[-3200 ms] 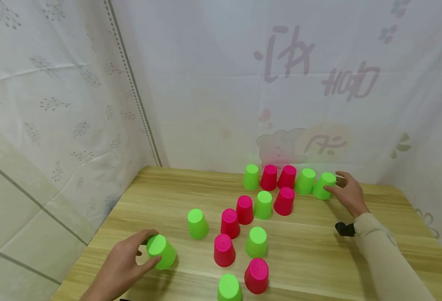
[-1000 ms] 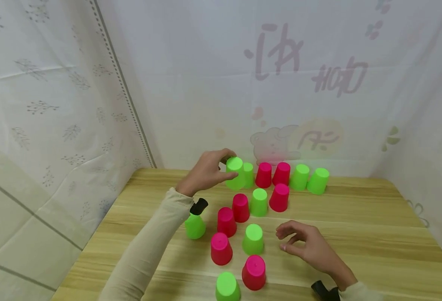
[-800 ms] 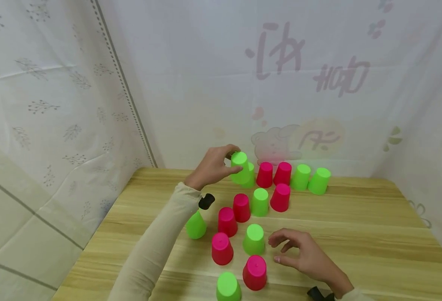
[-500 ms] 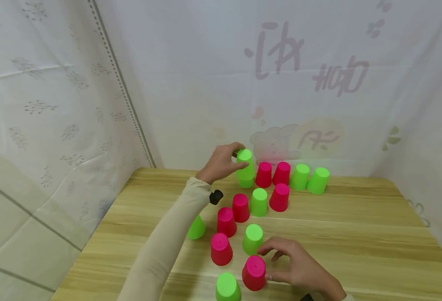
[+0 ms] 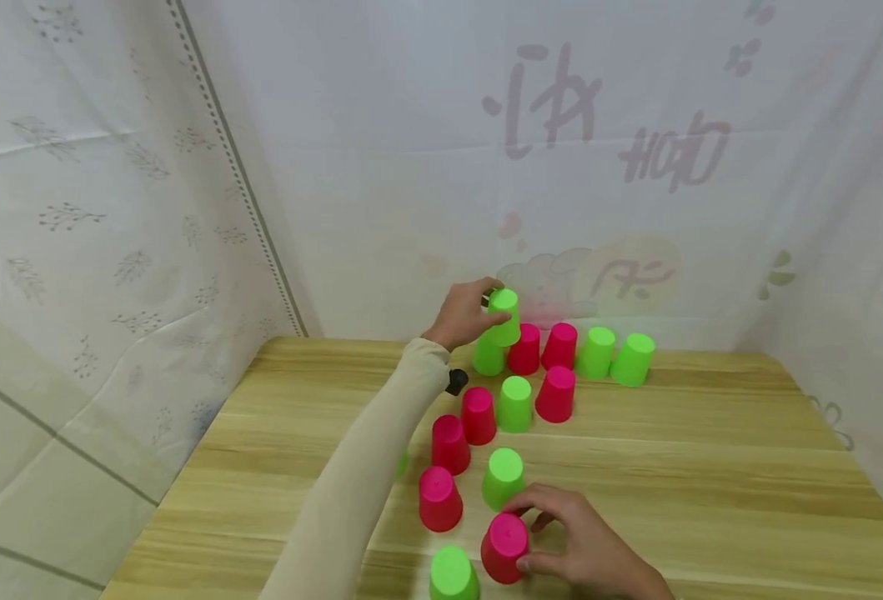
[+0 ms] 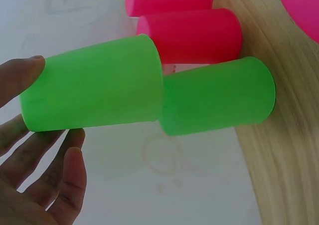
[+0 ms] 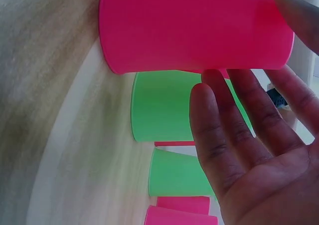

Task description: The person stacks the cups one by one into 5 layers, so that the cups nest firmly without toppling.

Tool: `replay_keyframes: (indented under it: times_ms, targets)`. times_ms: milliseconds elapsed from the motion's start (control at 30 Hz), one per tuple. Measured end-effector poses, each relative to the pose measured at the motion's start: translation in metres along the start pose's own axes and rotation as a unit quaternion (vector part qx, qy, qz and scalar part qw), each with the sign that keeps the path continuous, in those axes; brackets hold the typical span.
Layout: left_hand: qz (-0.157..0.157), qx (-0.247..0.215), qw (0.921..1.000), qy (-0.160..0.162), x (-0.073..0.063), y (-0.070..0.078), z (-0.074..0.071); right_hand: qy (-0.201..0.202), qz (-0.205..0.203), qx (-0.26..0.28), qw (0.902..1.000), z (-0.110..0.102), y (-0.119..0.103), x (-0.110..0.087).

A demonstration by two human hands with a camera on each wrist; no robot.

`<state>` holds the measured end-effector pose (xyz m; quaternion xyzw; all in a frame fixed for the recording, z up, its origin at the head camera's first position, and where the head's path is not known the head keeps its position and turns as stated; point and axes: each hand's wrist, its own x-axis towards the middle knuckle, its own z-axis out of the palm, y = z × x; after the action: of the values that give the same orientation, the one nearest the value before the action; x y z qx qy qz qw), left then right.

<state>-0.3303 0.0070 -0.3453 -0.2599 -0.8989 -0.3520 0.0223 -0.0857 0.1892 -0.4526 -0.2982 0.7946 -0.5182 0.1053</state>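
Note:
My left hand pinches an upside-down green cup near its closed end, raised above the back row. In the left wrist view, the held cup's rim overlaps the upper end of another green cup, with pink cups beside it. Near the front, my right hand has its thumb and fingers around an upside-down pink cup. From the right wrist camera, the thumb is at that pink cup's closed end and the fingers reach along its other side.
Several upside-down cups line the back edge, ending in a green cup at right. A slanting group holds a pink cup and a green cup. Another green cup stands in front. The left sleeve mostly hides one more. A curtain hangs behind.
My left hand has carried the green cup from the left front to above the back row. My right hand has left the far-right green cup and come to the front pink cup.

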Motion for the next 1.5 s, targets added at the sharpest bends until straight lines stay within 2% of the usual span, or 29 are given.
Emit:
replay_keyframes:
  times_ms: [300,500,833,1100,1300,1500]
  targets:
    - [-0.019,0.012,0.9998,0.000,0.011,-0.004,0.009,0.001,-0.005,0.020,0.9998,0.005,0.000,-0.001]
    - [-0.025,0.013,0.9996,-0.007,0.014,-0.004,0.012,-0.002,-0.011,0.010,0.9999,0.007,0.003,0.001]
    - [-0.043,0.014,0.9988,-0.021,0.010,-0.005,0.006,-0.008,-0.001,0.020,0.9998,0.010,0.001,0.001]
    - [-0.034,0.001,0.9993,-0.015,-0.006,-0.011,-0.014,-0.012,0.024,0.030,0.9992,0.004,-0.004,-0.001]
    - [-0.002,-0.010,0.9998,-0.017,-0.023,-0.011,-0.028,0.000,-0.002,0.020,0.9998,-0.002,-0.005,-0.003]
    - [0.027,-0.010,0.9995,0.015,-0.050,-0.007,-0.046,0.008,-0.032,0.011,0.9994,-0.009,-0.009,-0.003]
